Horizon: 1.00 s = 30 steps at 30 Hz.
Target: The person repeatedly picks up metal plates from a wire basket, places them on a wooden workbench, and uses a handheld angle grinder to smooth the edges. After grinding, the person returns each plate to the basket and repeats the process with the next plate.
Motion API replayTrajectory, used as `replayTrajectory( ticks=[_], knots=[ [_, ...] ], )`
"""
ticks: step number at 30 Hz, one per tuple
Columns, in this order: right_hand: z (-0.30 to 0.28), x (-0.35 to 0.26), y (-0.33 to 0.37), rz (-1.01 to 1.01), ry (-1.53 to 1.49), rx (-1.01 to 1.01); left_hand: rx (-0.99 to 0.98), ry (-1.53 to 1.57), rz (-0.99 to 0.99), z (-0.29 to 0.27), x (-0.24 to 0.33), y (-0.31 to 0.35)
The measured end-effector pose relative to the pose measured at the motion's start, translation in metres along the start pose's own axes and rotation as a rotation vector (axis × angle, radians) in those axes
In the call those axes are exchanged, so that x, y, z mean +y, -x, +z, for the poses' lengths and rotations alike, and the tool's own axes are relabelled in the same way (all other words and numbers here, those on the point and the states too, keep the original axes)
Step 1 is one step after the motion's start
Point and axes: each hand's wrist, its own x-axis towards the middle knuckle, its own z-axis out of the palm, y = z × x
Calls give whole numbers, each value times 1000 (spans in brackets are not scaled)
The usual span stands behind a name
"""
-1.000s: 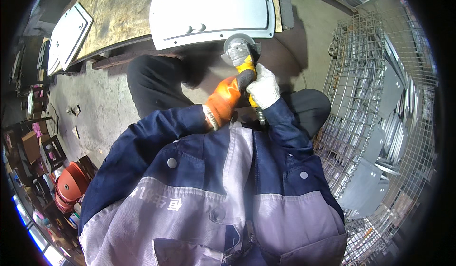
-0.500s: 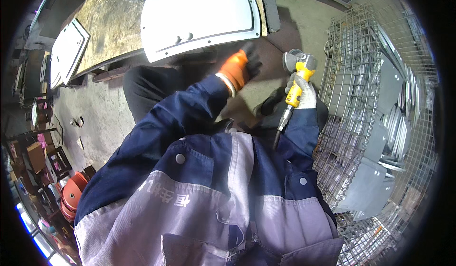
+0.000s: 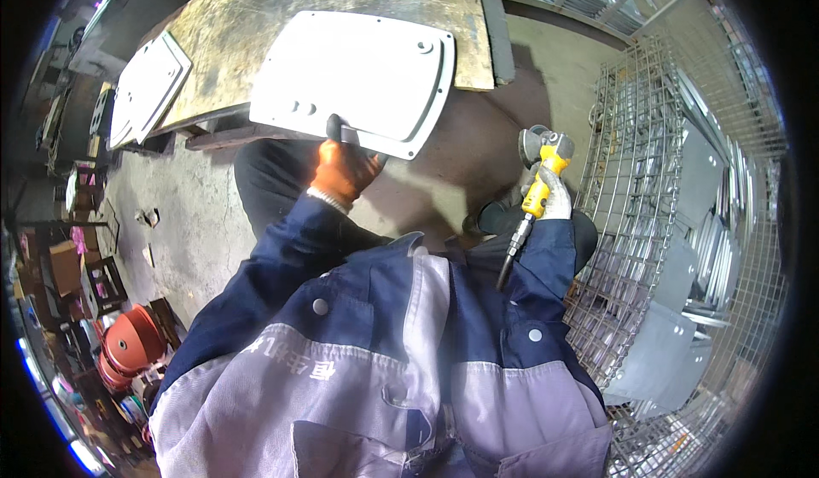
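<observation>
A white panel (image 3: 358, 77) with rounded corners, small edge holes and several round fittings lies partly over the wooden tabletop, its near edge sticking out past the table. My left hand (image 3: 343, 171), in an orange glove with dark fingertips, grips this near edge. One finger rests on the panel's upper face; the other fingers are partly hidden. In my right hand (image 3: 554, 195), gloved in pale grey, is a yellow air-powered angle grinder (image 3: 537, 195). Its round disc head points away from me, and a hose fitting runs back along my sleeve. The grinder is apart from the panel.
The worn wooden table (image 3: 230, 34) spans the upper left, with a second white panel (image 3: 149, 86) at its left end. A wire mesh cage (image 3: 631, 188) holding metal sheets stands close on my right. Reddish bowl-shaped items (image 3: 135, 341) sit at the lower left.
My left hand has moved left and taken hold of the panel's near edge. The panel has turned clockwise and come toward me. The right hand still holds the grinder.
</observation>
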Motion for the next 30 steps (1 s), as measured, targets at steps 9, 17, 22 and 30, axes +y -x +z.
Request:
replayTrajectory(
  ticks=[9,17,22,30],
  knots=[
    [45,-10,73,57,-10,-327,197,1342,-73,-26,-86,-37],
    [117,-10,124,242,262,-395,695,1590,-287,-61,-39,-10],
    [164,17,114,234,549,-397,231,1992,-377,-24,-21,72],
    [232,45,87,95,922,-604,-614,2016,-160,-39,38,124]
  ],
)
